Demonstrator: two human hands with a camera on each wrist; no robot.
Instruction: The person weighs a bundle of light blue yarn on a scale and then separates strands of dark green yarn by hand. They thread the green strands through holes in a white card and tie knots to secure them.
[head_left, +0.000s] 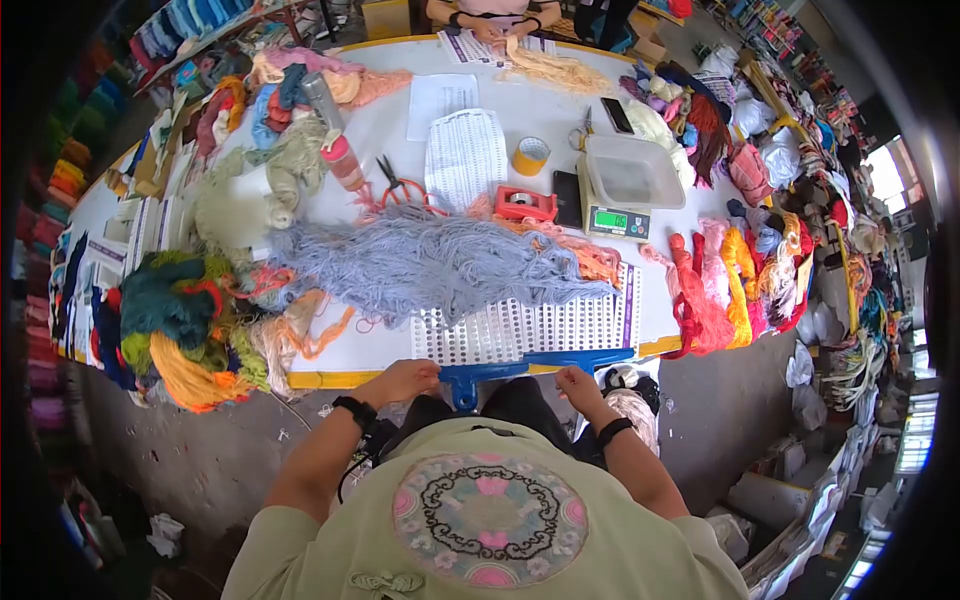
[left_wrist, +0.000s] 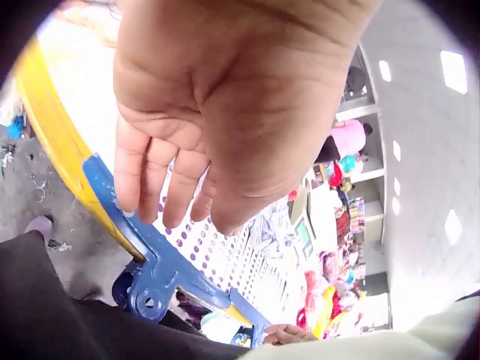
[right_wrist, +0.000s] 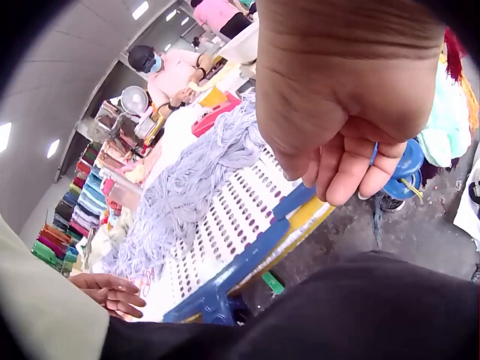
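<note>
My left hand [head_left: 408, 380] is at the table's front edge beside the left end of a blue metal bar [head_left: 480, 370]. In the left wrist view its fingers [left_wrist: 176, 180] reach down, loosely straight, over the bar and the card. Near the bar's right part is my right hand [head_left: 580, 388], its fingers loosely bent; the right wrist view shows nothing gripped in them. Behind the bar lies a white card with rows of holes [head_left: 480, 335]. A big heap of loose blue-grey yarn [head_left: 430, 265] covers the card's far part.
Behind the yarn are scissors [head_left: 395, 185], a red tape dispenser [head_left: 525, 205], a tape roll [head_left: 531, 155], printed sheets [head_left: 465, 150] and a scale [head_left: 615, 222] bearing a clear tub [head_left: 630, 170]. Coloured yarn bundles [head_left: 170, 310] crowd both sides. Another person [head_left: 495, 15] handles pale yarn opposite.
</note>
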